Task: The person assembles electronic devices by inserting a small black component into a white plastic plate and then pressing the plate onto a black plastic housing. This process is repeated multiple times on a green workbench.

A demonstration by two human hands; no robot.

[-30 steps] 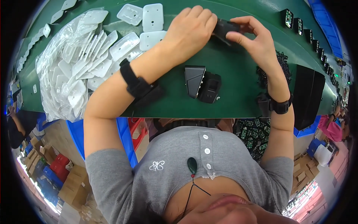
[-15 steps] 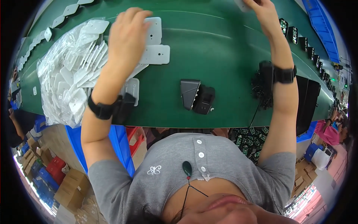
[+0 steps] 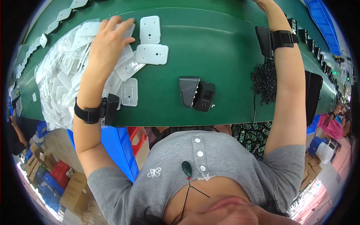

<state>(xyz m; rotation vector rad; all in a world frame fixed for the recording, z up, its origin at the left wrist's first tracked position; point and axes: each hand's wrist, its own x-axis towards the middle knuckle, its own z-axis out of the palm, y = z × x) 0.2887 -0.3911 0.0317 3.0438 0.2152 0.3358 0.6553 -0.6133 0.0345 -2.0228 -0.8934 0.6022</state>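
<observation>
At the upper left, my left hand reaches over the heap of white plastic plates in a clear bag. Its fingers are spread and its thumb stands apart, touching or just above a translucent plate. To the right of it, one white plate lies upright and another white plate lies crosswise below that. A shallow white plastic cover rests nearer the table edge. My right hand is mostly cut off by the top edge, so its fingers and anything in them are hidden.
Two black plastic housings stand mid-table. A pile of small black parts lies beneath my right forearm. A row of black units with circuit boards runs along the right; white plates line the far left. Blue bins sit below the table edge.
My left hand has moved left, off the loose plates and onto the bagged heap, uncovering the upright plate. My right hand, which held a white plate, has moved up mostly out of view.
</observation>
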